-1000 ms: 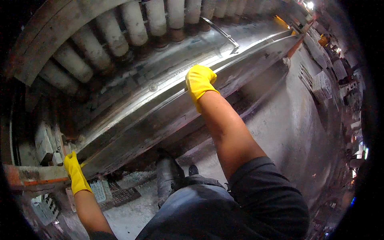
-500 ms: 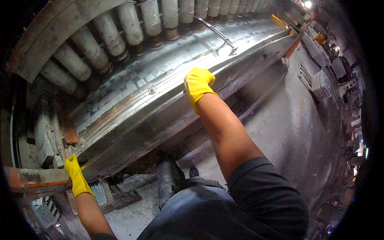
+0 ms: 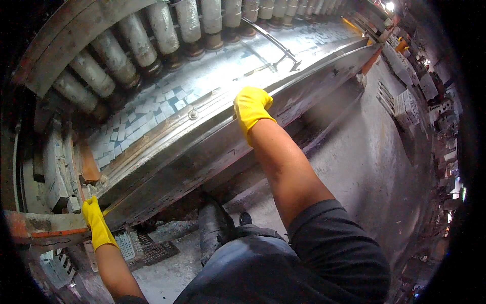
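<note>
Long metal panel (image 3: 228, 151): grey, scuffed, stained; right hand (image 3: 252, 108) at edge.

I see bright lamp (image 3: 389, 6) at half past one; orange-yellow object (image 3: 403, 45), too blurred to name, at two. White slotted crate (image 3: 406, 107) half past two from me. Pale grey floor (image 3: 349, 167) at three, indistinct clutter (image 3: 449, 167) beyond. Grey-white crate (image 3: 57, 267) at eight; dark grid mat (image 3: 159, 252) at seven.

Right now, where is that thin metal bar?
In the head view, the thin metal bar slants over the pale patchwork surface at upper centre, beside the grey cylinders and up and right of the gloved right hand.
</note>
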Demonstrator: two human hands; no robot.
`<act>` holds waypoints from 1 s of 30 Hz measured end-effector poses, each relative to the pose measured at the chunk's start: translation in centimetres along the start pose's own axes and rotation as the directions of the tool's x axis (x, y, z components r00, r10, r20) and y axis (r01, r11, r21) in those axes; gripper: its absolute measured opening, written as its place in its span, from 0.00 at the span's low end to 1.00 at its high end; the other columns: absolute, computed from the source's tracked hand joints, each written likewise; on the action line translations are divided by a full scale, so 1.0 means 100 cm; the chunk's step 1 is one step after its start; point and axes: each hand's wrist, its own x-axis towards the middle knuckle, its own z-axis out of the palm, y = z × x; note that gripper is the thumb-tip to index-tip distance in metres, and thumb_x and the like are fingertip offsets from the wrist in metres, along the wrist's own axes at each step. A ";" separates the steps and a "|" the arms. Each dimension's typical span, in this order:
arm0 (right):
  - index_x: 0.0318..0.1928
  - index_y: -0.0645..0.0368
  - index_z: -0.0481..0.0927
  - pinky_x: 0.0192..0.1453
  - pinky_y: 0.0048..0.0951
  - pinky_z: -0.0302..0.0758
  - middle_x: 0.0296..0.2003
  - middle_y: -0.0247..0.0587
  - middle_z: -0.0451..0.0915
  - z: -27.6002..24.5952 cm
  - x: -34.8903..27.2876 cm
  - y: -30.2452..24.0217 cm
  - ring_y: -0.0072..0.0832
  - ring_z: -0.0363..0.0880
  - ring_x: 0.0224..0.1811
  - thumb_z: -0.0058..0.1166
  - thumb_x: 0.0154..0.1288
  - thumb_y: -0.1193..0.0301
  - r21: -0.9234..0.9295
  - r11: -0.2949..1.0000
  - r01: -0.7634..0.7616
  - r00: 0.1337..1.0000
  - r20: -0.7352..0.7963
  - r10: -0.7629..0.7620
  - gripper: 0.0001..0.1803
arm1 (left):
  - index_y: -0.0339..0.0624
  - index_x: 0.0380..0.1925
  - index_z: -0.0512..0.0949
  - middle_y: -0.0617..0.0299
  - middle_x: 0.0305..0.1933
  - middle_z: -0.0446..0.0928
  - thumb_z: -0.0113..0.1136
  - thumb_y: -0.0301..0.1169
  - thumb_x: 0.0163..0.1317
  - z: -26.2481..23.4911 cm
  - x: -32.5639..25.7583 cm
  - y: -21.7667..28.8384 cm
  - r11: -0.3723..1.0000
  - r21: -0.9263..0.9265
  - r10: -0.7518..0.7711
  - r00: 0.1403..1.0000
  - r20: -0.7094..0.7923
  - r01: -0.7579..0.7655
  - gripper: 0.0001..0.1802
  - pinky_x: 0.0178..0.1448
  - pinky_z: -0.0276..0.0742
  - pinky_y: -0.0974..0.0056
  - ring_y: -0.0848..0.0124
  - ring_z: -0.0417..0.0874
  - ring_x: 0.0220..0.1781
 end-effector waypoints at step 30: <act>0.56 0.47 0.89 0.56 0.58 0.79 0.60 0.37 0.86 -0.007 -0.016 0.007 0.43 0.84 0.61 0.71 0.61 0.56 0.011 0.999 0.051 0.999 -0.014 -0.051 0.23 | 0.38 0.53 0.81 0.50 0.50 0.82 0.65 0.45 0.71 -0.012 -0.029 0.045 0.985 -0.078 -0.149 0.984 0.094 0.156 0.22 0.33 0.92 0.57 0.59 0.86 0.43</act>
